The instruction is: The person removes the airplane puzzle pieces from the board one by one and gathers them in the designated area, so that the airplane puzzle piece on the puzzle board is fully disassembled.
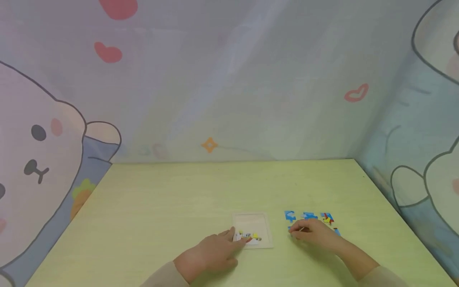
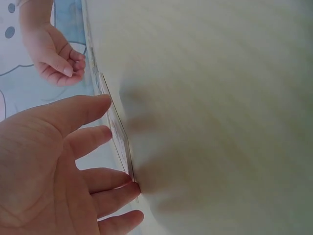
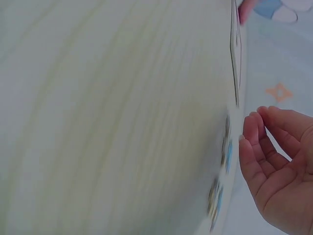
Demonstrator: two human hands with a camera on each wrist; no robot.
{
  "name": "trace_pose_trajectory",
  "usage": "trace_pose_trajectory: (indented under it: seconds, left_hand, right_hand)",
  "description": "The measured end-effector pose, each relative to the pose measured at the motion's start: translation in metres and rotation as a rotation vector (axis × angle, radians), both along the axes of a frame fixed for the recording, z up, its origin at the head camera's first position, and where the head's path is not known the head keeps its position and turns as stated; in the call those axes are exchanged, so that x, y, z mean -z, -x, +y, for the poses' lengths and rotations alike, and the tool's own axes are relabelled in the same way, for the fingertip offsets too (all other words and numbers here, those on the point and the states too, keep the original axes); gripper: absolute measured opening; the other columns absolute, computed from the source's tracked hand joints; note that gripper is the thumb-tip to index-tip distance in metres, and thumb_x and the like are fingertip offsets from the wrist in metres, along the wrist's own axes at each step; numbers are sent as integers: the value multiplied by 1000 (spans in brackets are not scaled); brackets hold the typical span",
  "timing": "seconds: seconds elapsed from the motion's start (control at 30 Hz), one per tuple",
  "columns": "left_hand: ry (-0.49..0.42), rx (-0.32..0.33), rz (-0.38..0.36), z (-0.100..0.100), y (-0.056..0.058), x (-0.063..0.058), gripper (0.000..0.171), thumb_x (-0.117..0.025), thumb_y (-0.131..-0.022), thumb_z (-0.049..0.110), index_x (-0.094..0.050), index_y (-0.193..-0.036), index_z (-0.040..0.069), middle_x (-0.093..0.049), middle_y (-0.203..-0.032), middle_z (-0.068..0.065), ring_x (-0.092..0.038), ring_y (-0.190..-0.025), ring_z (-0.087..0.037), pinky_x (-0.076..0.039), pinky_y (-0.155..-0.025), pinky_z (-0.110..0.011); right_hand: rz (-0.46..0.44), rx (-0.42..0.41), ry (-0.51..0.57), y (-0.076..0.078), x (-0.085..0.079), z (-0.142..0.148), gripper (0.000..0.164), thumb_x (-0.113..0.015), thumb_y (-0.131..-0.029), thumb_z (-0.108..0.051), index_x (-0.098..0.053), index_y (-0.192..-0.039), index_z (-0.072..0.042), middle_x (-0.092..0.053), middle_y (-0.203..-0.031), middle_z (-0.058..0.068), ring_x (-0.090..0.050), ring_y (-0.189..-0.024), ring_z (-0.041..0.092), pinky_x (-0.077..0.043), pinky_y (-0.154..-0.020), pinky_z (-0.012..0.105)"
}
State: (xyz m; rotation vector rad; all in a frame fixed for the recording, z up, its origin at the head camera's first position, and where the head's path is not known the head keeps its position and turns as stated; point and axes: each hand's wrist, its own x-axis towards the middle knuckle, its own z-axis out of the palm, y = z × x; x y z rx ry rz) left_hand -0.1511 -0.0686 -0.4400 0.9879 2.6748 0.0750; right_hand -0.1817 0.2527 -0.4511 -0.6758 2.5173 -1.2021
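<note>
In the head view my left hand (image 1: 220, 251) rests at the lower left of a shallow, pale puzzle tray (image 1: 269, 231), with fingers extended over its edge. Joined puzzle pieces (image 1: 256, 236) in white, yellow and red lie along the tray's bottom. From the left wrist view, the fingers (image 2: 100, 178) look fairly straight and touch the tray's rim. To the right, my right hand (image 1: 317, 233) hovers over loose puzzle pieces (image 1: 289, 215) and hides some. Its fingers (image 3: 250, 129) bend loosely toward the thumb; nothing shows between them in the right wrist view.
More loose blue pieces lie in a row at the right, among them one with red and yellow (image 1: 327, 218). They lie on a pale yellow-green table (image 1: 161, 207). A printed cloth backdrop (image 1: 229, 87) rises behind the table's far edge and along both sides.
</note>
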Motion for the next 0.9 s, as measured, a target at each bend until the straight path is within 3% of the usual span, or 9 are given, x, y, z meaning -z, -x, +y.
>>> trace_pose_trajectory:
  seconds: [0.17, 0.37, 0.6, 0.73, 0.9]
  left_hand:
    - [-19, 10, -6, -2, 0, -3, 51, -57, -89, 34, -48, -138, 25, -39, -141, -21, -44, -125, -27, -44, -92, -38]
    - [20, 28, 33, 1, 1, -3, 46, -58, -88, 34, -53, -134, 25, -43, -138, -20, -46, -124, -25, -46, -89, -39]
    - [75, 51, 93, 6, 1, 0, 44, -58, -88, 37, -55, -131, 28, -47, -136, -17, -48, -122, -23, -49, -82, -40]
    - [88, 53, 105, 6, 2, -1, 44, -58, -88, 38, -55, -131, 28, -47, -136, -17, -48, -122, -22, -49, -82, -40]
    - [57, 34, 108, 6, 2, -3, 43, -58, -87, 35, -57, -130, 27, -48, -135, -18, -49, -121, -24, -49, -83, -40]
  right_hand:
    - [56, -44, -19, 4, 2, -44, 13, -62, -89, -14, -70, -96, -6, -66, -90, -1, -57, -79, 7, -48, -70, 25]
    - [58, -81, -80, 7, 5, -77, 25, -63, -88, -14, -66, -109, -1, -65, -100, 4, -59, -91, 18, -48, -79, 30]
    - [158, -121, -230, 3, 5, -91, 32, -65, -84, -9, -64, -113, 5, -52, -96, 1, -50, -83, 15, -45, -73, 29]
    - [197, -143, -236, 2, 5, -93, 28, -66, -83, -8, -67, -109, 2, -52, -94, -1, -51, -81, 12, -46, -71, 26]
    - [199, -112, -211, 4, 5, -94, 20, -66, -83, -8, -68, -101, -2, -56, -93, -3, -56, -85, 17, -47, -77, 31]
